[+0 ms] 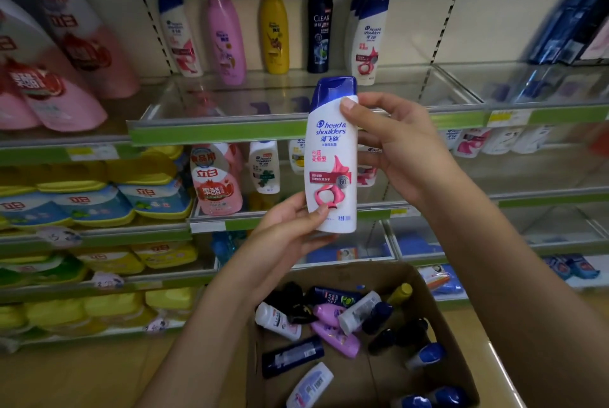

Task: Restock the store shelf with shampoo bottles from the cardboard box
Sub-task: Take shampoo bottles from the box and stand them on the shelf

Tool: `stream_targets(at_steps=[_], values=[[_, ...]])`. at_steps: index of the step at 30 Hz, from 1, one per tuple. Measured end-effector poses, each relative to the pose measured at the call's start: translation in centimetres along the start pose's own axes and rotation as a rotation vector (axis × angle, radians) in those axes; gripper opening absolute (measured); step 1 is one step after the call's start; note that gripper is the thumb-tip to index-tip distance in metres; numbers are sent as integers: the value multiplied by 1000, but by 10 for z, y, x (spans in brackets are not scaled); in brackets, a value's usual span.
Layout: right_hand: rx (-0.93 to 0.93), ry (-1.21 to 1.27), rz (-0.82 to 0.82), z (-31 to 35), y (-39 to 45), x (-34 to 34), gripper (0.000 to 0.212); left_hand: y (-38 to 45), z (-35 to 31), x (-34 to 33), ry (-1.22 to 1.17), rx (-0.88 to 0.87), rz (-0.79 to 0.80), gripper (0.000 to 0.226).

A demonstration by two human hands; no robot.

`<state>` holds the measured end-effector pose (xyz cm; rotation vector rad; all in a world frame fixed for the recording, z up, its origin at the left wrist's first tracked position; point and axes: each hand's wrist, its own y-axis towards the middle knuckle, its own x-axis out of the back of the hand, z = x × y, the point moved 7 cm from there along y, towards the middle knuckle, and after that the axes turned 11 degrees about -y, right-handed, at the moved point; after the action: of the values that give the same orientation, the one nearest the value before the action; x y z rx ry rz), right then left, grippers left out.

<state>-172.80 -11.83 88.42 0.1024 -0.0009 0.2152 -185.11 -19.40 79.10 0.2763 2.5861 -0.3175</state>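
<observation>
I hold a white shampoo bottle [333, 150] with a blue cap and pink label upright in front of the shelves. My left hand [290, 229] grips its base, thumb on the front. My right hand [392, 140] grips its upper right side, thumb just below the cap. Beneath them an open cardboard box [441, 318] holds several loose bottles lying flat: white, pink, dark blue and black. The upper glass shelf [230, 117] carries several upright bottles: white ones with blue caps [179, 35] [367, 38], a pink one [227, 40], a yellow one [275, 33] and a black one [319, 30].
Big pink refill pouches [56, 78] fill the left of the upper shelf. Yellow and blue detergent packs [95, 200] are stacked on the lower left shelves. Dark blue boxes [566, 25] stand at the upper right. More white bottles [263, 167] sit on the shelf below.
</observation>
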Motion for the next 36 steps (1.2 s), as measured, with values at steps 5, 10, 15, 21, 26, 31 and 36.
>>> stream_targets(at_steps=[5, 10, 15, 21, 26, 31, 36], values=[[9, 3, -6, -1, 1, -4, 19, -1, -11, 5, 99, -65, -48, 49], [21, 67, 40, -5, 9, 8, 19, 18, -20, 1, 246, -102, -120, 38], [51, 27, 31, -9, 29, 36, 44, 55, -31, -19, 395, -152, -146, 40], [125, 51, -14, 9, 75, 74, 46, 117, -56, -45, 514, -222, -178, 30], [183, 58, -16, 21, 119, 94, 47, 169, -84, -57, 637, -288, -245, 33], [207, 5, 4, 17, 159, 107, 47, 210, -100, -57, 726, -343, -327, 38], [210, 1, -7, 6, 188, 116, 46, 246, -102, -52, 760, -340, -333, 37]])
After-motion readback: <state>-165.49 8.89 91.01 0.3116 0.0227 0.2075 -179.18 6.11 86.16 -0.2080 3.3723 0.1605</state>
